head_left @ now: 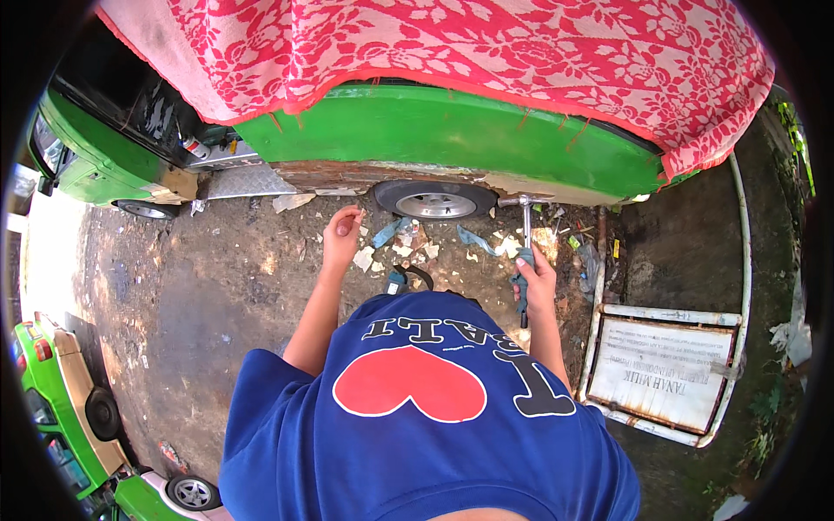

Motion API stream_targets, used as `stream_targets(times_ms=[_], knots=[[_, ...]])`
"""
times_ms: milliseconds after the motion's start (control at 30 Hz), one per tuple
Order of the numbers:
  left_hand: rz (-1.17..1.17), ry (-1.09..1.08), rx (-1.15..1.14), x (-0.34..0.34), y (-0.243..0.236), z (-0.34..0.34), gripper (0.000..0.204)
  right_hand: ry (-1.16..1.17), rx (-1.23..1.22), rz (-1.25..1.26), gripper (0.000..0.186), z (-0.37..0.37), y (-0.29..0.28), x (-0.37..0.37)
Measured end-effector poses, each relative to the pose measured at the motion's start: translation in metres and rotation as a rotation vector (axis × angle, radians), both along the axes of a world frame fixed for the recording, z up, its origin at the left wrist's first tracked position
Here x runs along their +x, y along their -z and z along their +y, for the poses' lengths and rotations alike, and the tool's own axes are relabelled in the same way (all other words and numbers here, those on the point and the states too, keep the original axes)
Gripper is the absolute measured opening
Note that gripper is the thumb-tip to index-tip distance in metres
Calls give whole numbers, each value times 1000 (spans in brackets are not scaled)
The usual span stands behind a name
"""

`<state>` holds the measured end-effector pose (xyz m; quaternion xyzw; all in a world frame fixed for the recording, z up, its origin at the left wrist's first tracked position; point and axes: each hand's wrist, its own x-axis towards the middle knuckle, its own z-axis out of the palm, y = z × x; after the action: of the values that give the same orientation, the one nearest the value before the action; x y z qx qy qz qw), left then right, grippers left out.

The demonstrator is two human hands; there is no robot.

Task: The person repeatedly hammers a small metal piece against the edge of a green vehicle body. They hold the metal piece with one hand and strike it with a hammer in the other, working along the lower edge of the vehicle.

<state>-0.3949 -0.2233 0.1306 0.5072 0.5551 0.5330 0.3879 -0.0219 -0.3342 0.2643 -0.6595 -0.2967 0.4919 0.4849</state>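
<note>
My right hand (537, 280) grips a hammer (527, 227) by its dark blue-green handle. Its metal shaft points away from me, and the head lies near the lower edge of a green car body (486, 130), right of the wheel (434, 202). My left hand (344, 227) is raised left of that wheel with its fingers curled in. Whether anything small is inside them is hidden. Along the car's bottom edge the paint is gone, leaving a brown, rough strip (347, 176).
A red and pink floral cloth (486, 43) covers the car's top. Pale flakes (363, 258) and blue scraps (388, 232) litter the ground. To the right lies a white metal frame with a sign board (656, 369). Another green vehicle (65, 391) stands at lower left.
</note>
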Motion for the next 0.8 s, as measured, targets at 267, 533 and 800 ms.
stream_targets(times_ms=[267, 533, 800], knots=[[113, 77, -40, 5, -20, -39, 15, 5, -40, 115, 56, -36, 14, 9], [189, 107, 1, 12, -31, -53, 15, 34, -50, 146, 58, -41, 19, 15], [177, 124, -54, 0, -19, -15, 13, 82, -36, 128, 55, -33, 23, -6]])
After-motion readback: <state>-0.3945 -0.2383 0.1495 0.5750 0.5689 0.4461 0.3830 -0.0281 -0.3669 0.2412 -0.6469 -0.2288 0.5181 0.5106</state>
